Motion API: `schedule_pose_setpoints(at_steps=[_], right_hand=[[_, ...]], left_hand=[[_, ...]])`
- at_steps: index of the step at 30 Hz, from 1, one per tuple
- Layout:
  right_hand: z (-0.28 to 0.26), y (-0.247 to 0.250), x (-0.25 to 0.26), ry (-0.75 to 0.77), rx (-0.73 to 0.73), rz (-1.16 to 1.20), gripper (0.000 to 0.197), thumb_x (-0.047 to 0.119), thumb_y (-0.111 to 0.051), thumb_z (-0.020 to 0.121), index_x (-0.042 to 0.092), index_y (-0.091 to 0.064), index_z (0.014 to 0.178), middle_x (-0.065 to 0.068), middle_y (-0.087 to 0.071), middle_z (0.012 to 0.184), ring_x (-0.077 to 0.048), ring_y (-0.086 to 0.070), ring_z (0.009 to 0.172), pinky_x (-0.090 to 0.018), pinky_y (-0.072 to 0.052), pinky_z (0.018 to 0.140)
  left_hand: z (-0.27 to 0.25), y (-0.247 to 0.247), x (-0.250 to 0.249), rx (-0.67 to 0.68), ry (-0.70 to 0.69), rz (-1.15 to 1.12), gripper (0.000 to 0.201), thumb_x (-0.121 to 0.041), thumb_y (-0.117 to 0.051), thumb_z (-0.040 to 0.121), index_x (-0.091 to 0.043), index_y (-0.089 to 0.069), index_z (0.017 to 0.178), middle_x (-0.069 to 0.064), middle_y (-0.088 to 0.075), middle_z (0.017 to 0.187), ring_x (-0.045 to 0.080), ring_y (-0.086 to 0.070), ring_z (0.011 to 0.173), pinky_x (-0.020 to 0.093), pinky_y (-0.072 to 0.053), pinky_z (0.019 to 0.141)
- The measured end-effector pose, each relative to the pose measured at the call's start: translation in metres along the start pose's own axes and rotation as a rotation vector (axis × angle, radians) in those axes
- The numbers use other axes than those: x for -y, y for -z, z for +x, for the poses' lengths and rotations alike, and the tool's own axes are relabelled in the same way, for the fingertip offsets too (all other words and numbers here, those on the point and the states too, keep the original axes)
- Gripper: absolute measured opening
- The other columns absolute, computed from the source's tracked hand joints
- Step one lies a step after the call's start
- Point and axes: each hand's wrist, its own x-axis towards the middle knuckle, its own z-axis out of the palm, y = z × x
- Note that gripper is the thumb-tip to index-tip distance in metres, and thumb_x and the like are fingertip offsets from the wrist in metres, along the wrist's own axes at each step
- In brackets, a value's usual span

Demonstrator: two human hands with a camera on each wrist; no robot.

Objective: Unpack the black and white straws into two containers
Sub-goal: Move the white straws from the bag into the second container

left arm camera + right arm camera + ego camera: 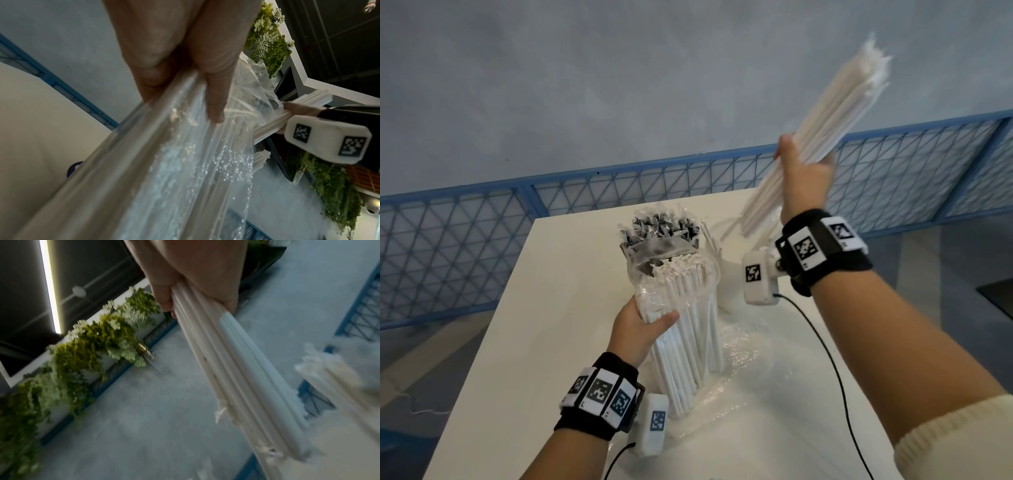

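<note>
Fingers of the right hand [804,178] wrap a bundle of white straws [835,113] in the head view; forearm raised, bundle angled up and to the right, its lower ends above the far right part of the white table [571,274]. Left hand [640,329] lower, thumb and fingers clasped round the plastic bag of white straws [688,322], which stands tilted on the table. Black straws [657,226] stand in their own clear wrap just behind it. Crumpled clear film [739,359] lies beside the bag's base. Blue mesh fence [465,236] and grey floor beyond the table.

Left wrist view: fingers [213,91] curled over the glossy bag [164,162], pressing the straws through the film. Right hand [296,108] visible at right, gripping its bundle. Green foliage [269,40] along a wall.

Right wrist view, blurred: fingers [164,295] closed tight on the white straws [242,369], paper-wrapped ends fanning away from the palm. Foliage planter [82,340], ceiling light strip [50,287], grey floor.
</note>
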Motion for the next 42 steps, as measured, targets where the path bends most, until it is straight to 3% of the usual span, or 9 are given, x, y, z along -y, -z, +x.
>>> schedule_pose_setpoints(at_steps=[9, 13, 16, 20, 23, 27, 32, 37, 42], right_hand=[[-0.021, 0.001, -0.057, -0.091, 0.122, -0.109, 0.028, 0.012, -0.075, 0.071, 0.017, -0.057, 0.091, -0.004, -0.064, 0.086, -0.021, -0.063, 0.085, -0.039, -0.054, 0.084], [-0.021, 0.001, -0.051, -0.011, 0.171, -0.124, 0.027, 0.001, -0.071, 0.075, 0.018, -0.054, 0.089, 0.001, -0.062, 0.084, -0.011, -0.061, 0.081, -0.022, -0.051, 0.08], [-0.039, 0.003, -0.027, 0.214, 0.121, -0.248, 0.022, 0.008, -0.07, 0.078, 0.017, -0.055, 0.092, 0.005, -0.061, 0.088, -0.009, -0.06, 0.083, -0.018, -0.049, 0.08], [-0.091, 0.013, 0.001, 0.346, 0.505, -0.49, 0.001, 0.016, -0.062, 0.087, 0.015, -0.063, 0.086, 0.008, -0.064, 0.079, -0.009, -0.059, 0.069, -0.018, -0.051, 0.07], [-0.121, 0.025, -0.019, 0.341, 0.765, -0.874, 0.016, 0.025, -0.061, 0.088, 0.013, -0.067, 0.097, 0.003, -0.067, 0.089, -0.009, -0.059, 0.075, -0.02, -0.048, 0.073], [-0.134, 0.031, -0.039, 0.387, 0.687, -0.967, 0.035, 0.022, -0.064, 0.085, 0.01, -0.058, 0.117, -0.005, -0.058, 0.112, -0.021, -0.055, 0.1, -0.019, -0.037, 0.08], [-0.139, 0.034, -0.041, 0.448, 0.631, -1.167, 0.059, 0.025, -0.074, 0.074, 0.015, -0.052, 0.128, -0.005, -0.05, 0.126, -0.031, -0.043, 0.105, -0.039, -0.046, 0.085], [-0.138, 0.034, -0.042, 0.132, 0.668, -0.965, 0.058, 0.017, -0.068, 0.08, 0.022, -0.045, 0.133, -0.006, -0.032, 0.124, -0.018, -0.046, 0.094, -0.011, -0.032, 0.083], [-0.13, 0.036, -0.046, -0.318, 0.639, -0.405, 0.051, -0.015, -0.061, 0.074, 0.009, -0.057, 0.119, 0.004, -0.058, 0.087, -0.008, -0.056, 0.075, -0.008, -0.049, 0.068]], left_hand=[[0.001, -0.001, 0.0, 0.008, -0.017, 0.025, 0.04, -0.007, -0.074, 0.075, -0.006, -0.062, 0.114, -0.006, -0.069, 0.099, -0.007, -0.065, 0.085, 0.005, -0.047, 0.068], [0.002, -0.001, 0.001, 0.007, -0.01, 0.026, 0.041, -0.008, -0.074, 0.074, -0.007, -0.062, 0.114, -0.004, -0.07, 0.101, -0.006, -0.065, 0.086, 0.005, -0.048, 0.069], [0.001, -0.001, 0.001, 0.012, -0.014, 0.022, 0.041, -0.008, -0.074, 0.075, -0.008, -0.062, 0.114, -0.004, -0.069, 0.101, 0.003, -0.065, 0.094, 0.004, -0.048, 0.07], [-0.001, -0.003, 0.0, 0.018, -0.023, 0.002, 0.04, -0.005, -0.074, 0.074, -0.006, -0.062, 0.113, 0.001, -0.07, 0.102, 0.007, -0.065, 0.095, 0.006, -0.048, 0.069], [-0.002, -0.005, -0.002, 0.03, -0.037, 0.005, 0.04, -0.005, -0.074, 0.074, -0.007, -0.062, 0.112, 0.0, -0.07, 0.101, 0.002, -0.066, 0.091, 0.007, -0.048, 0.071], [-0.005, -0.007, -0.004, 0.06, -0.047, -0.006, 0.037, -0.006, -0.072, 0.076, -0.017, -0.059, 0.108, -0.009, -0.067, 0.098, -0.011, -0.063, 0.083, 0.005, -0.045, 0.07], [-0.005, -0.01, 0.0, 0.077, -0.059, 0.002, 0.047, -0.022, -0.077, 0.069, -0.019, -0.057, 0.111, -0.002, -0.067, 0.106, 0.006, -0.063, 0.098, 0.016, -0.049, 0.081], [-0.005, -0.012, 0.003, 0.094, -0.035, -0.044, 0.064, -0.028, -0.077, 0.06, -0.011, -0.056, 0.118, 0.004, -0.067, 0.112, 0.018, -0.063, 0.105, 0.034, -0.051, 0.09], [-0.002, -0.01, 0.004, 0.106, -0.002, -0.125, 0.065, -0.005, -0.08, 0.063, -0.012, -0.05, 0.12, 0.002, -0.064, 0.112, 0.019, -0.061, 0.106, 0.025, -0.052, 0.087]])
